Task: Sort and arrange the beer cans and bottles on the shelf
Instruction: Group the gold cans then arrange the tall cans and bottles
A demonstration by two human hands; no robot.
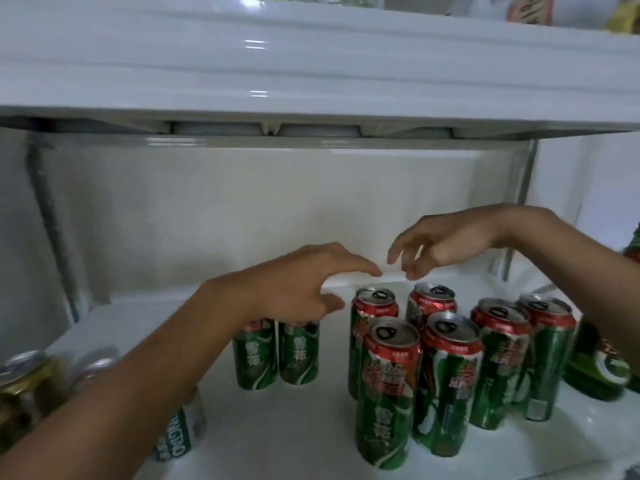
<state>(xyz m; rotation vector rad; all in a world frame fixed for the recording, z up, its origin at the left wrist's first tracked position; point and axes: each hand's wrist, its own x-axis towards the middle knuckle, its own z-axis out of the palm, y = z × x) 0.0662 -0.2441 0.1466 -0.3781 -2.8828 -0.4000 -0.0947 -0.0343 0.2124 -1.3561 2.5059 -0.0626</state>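
Both hands hang in the middle of the frame above the cans, and neither grasps anything. The left hand (304, 282) reaches in from the lower left, fingers spread and loosely bent, forefinger pointing right, its underside just over the tops of two short green cans (277, 355) that stand side by side and touching. The right hand (446, 244) comes in from the right edge, wrist bent down, fingers relaxed and parted, fingertips close to the left forefinger but apart from it.

All of this sits on a white shelf (304, 427) with a white back wall behind and another shelf (311, 71) above, across the top of the frame.

At the lower left edge a blurred gold can (24, 393) stands, with a silver can top (98, 367) just beside it. Partly hidden under the left forearm is a white and green can (180, 434).

Right of centre stands a cluster of six tall green cans (450, 375) with red bands at the top, upright and packed close in two rough rows; the nearest one (388, 396) is at lower centre. Their tabs are in place.

At the right edge, dark green bottles (599, 368) stand just beside the cluster, blurred and cut off by the frame.
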